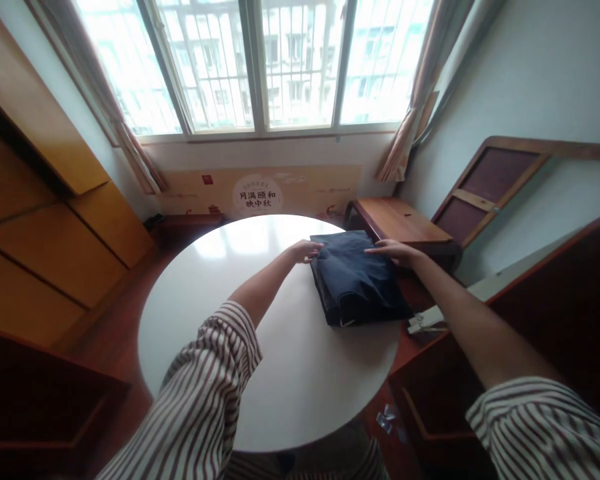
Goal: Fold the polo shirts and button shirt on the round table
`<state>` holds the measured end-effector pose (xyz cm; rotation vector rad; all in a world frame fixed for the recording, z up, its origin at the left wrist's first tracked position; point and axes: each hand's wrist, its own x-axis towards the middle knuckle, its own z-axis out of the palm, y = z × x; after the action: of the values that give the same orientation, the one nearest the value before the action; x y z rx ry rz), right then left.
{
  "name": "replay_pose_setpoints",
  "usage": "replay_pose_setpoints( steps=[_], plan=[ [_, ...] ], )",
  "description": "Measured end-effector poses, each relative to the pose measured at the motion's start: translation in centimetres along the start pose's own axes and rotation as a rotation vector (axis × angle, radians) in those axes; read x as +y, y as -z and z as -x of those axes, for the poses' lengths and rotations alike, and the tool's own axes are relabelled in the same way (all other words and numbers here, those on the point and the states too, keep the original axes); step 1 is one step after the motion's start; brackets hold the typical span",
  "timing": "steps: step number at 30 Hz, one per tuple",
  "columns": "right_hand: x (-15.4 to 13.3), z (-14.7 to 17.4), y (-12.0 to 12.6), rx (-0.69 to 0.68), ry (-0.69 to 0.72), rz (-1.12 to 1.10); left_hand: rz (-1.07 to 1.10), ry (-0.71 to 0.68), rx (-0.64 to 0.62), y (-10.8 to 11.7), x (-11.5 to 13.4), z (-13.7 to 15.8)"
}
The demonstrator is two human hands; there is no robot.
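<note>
A dark navy piece of folded fabric point(357, 273), perhaps a bag or a garment, lies on the right side of a round white table point(195, 320). Its surface is creased, and its near edge looks thick and layered. At its far left corner my left hand point(305, 252) has its fingers closed on the edge. My right hand point(396, 251) grips the far right edge, with its fingers over the fabric. The undersides of both hands are hidden.
A wooden bench-like table point(400, 220) stands beyond the right edge. Behind is a printed banner point(295, 187) below barred windows. Yellow-brown cabinets point(75, 247) line the left. Small clear objects point(386, 420) lie on the floor at lower right.
</note>
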<state>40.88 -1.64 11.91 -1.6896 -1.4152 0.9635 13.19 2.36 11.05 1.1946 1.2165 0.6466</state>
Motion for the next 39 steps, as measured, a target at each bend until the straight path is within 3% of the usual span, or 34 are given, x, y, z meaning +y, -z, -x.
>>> replay_pose_setpoints(
  steps=[2,4,7,10,13,16,19,22,27,33,35,37,39],
  plan=[
    [2.4,-0.4,-0.4,-0.004,-0.075,0.004,-0.007,-0.023,0.032,-0.4,-1.7,0.1],
    [3.4,-1.0,-0.3,-0.009,-0.063,0.047,-0.049,-0.044,0.050,-0.7,-2.0,0.2],
    [3.0,-2.5,-0.2,0.069,0.095,0.260,-0.334,-0.203,0.078,-1.7,-1.3,0.8],
    [1.6,-3.6,-1.9,0.091,0.319,0.482,-0.761,-0.506,0.080,-3.7,-1.5,2.6],
    [0.2,-3.6,-5.9,-0.150,0.523,0.663,-1.090,-0.751,-0.117,-6.3,-3.7,5.6],
    [-0.4,-3.3,-10.5,-0.357,0.511,0.789,-1.259,-0.943,-0.136,-8.1,-7.2,8.6],
    [-0.3,-3.6,-13.9,-0.365,0.440,0.861,-1.269,-1.059,-0.034,-8.6,-9.9,10.5],
    [-0.6,-4.9,-15.8,-0.337,0.381,0.885,-1.263,-1.097,-0.012,-8.4,-11.3,11.0],
    [-1.9,-7.1,-17.6,-0.345,0.238,0.846,-1.258,-1.130,0.011,-8.8,-12.1,11.1],
    [-4.5,-6.8,-19.1,-0.302,0.202,0.819,-1.285,-1.248,-0.049,-9.4,-12.4,13.5],
    [-6.1,-5.3,-19.5,-0.271,0.301,0.809,-1.247,-1.343,-0.104,-8.4,-12.4,14.7],
    [-7.8,-2.8,-19.6,-0.205,0.534,0.778,-1.162,-1.427,-0.115,-6.1,-12.5,15.6],
    [-9.2,0.3,-19.3,-0.144,0.792,0.726,-1.079,-1.437,-0.033,-2.7,-12.7,16.1]
  ],
)
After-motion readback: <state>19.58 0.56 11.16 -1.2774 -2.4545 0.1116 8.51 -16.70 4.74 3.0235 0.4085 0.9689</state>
